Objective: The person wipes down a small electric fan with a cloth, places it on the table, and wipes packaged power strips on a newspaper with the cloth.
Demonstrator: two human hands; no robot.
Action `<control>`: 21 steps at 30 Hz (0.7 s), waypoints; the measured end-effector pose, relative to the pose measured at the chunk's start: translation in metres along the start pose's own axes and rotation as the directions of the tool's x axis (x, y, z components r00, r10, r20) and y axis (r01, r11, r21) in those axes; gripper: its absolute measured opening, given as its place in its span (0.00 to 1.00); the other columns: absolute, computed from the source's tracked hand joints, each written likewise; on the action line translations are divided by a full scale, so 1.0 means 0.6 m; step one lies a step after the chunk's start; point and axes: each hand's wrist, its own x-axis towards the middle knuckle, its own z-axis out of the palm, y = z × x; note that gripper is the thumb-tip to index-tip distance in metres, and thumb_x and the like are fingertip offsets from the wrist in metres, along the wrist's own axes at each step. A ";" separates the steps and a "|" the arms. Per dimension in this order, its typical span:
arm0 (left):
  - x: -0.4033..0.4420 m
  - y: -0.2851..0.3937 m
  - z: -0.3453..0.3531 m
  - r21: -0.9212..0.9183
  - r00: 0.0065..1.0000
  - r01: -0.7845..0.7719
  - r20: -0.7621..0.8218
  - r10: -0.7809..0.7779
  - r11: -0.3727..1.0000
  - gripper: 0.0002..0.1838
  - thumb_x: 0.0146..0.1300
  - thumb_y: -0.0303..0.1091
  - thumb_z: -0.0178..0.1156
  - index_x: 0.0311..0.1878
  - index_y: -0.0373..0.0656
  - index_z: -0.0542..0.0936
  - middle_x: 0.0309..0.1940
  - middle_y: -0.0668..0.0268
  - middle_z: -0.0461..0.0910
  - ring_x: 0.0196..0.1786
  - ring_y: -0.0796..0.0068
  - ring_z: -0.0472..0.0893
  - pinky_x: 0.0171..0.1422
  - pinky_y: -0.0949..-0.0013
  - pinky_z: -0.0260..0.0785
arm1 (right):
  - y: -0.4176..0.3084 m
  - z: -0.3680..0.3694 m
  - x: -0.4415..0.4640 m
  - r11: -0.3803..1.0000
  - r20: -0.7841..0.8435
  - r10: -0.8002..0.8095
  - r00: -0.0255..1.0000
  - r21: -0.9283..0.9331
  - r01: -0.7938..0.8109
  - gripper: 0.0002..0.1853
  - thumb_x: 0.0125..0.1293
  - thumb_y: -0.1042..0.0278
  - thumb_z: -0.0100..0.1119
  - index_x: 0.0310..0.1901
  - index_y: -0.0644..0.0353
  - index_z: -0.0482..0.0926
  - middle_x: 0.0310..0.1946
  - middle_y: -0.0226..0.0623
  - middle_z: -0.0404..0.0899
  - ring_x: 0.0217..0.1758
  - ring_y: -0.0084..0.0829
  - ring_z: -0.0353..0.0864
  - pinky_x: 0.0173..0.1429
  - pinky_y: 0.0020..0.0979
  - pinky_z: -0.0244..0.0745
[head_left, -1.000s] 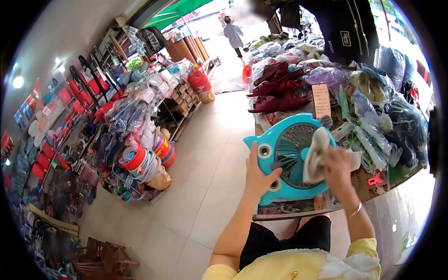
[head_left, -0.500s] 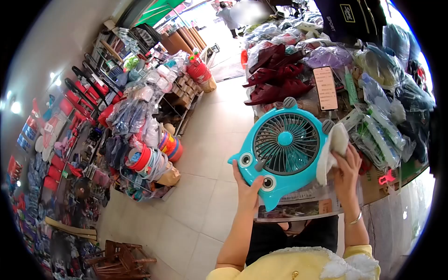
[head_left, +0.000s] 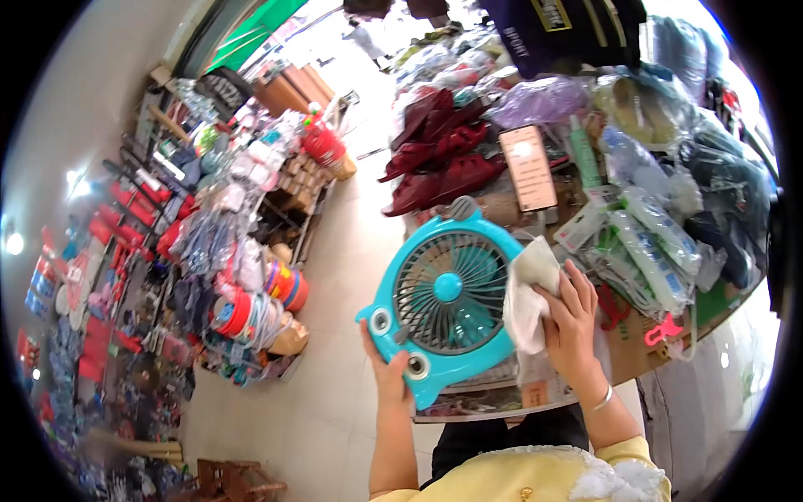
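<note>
A turquoise fan [head_left: 493, 366] with a dark round grille and two cartoon eyes is held up tilted over the front edge of the counter. My left hand [head_left: 389, 372] grips its lower left corner beside the eyes, thumb on the front. A white cloth [head_left: 529, 293] is pressed by my right hand [head_left: 572, 322] against the fan's right rim. The fingers of that hand lie over the cloth, and part of the cloth hangs below them. Through the grille I see turquoise blades.
Behind the fan, the counter bears dark red shoes [head_left: 447, 180], a lit phone [head_left: 528, 169], a green tube [head_left: 584, 152] and plastic-wrapped packets [head_left: 648, 251]. A pink plastic piece [head_left: 663, 330] lies at the right edge. Shelves of goods, a red bucket [head_left: 234, 312] and a wooden stool [head_left: 226, 481] stand left.
The view has turned, so the scene sits further left. On the fan's right rim, the cloth and my right hand are slightly lower, and the hand is more spread over the cloth.
</note>
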 end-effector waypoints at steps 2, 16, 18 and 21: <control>0.003 -0.001 0.006 0.001 0.998 -0.057 -0.008 0.057 0.998 0.50 0.57 0.28 0.62 0.81 0.58 0.48 0.72 0.57 0.61 0.69 0.55 0.69 0.72 0.52 0.67 | 0.002 -0.004 -0.002 0.992 -0.033 -0.019 0.999 0.124 0.023 0.21 0.47 0.75 0.65 0.47 0.56 0.84 0.58 0.45 0.77 0.67 0.55 0.70 0.66 0.53 0.64; -0.023 0.024 -0.021 -0.291 0.992 0.071 0.118 -0.038 0.954 0.50 0.58 0.28 0.65 0.80 0.58 0.49 0.72 0.54 0.61 0.71 0.51 0.67 0.71 0.47 0.66 | -0.047 -0.052 -0.027 0.998 -0.066 0.008 0.998 0.066 -0.004 0.18 0.54 0.69 0.66 0.49 0.56 0.84 0.64 0.40 0.76 0.73 0.50 0.67 0.73 0.55 0.55; -0.015 0.015 -0.033 -0.313 0.989 0.113 0.124 -0.077 0.943 0.49 0.58 0.28 0.65 0.80 0.58 0.49 0.72 0.54 0.61 0.71 0.52 0.67 0.71 0.47 0.66 | -0.080 -0.028 -0.040 0.998 -0.023 -0.055 0.998 -0.022 0.055 0.18 0.55 0.71 0.64 0.50 0.55 0.84 0.61 0.39 0.78 0.72 0.50 0.68 0.75 0.53 0.52; -0.003 0.006 -0.047 -0.264 0.982 0.099 0.180 -0.052 0.959 0.48 0.60 0.29 0.62 0.80 0.58 0.49 0.73 0.56 0.61 0.71 0.53 0.67 0.72 0.48 0.66 | -0.143 -0.033 -0.039 0.986 0.124 -0.125 0.984 -0.096 0.138 0.19 0.52 0.73 0.62 0.48 0.49 0.84 0.54 0.30 0.83 0.71 0.46 0.70 0.77 0.52 0.49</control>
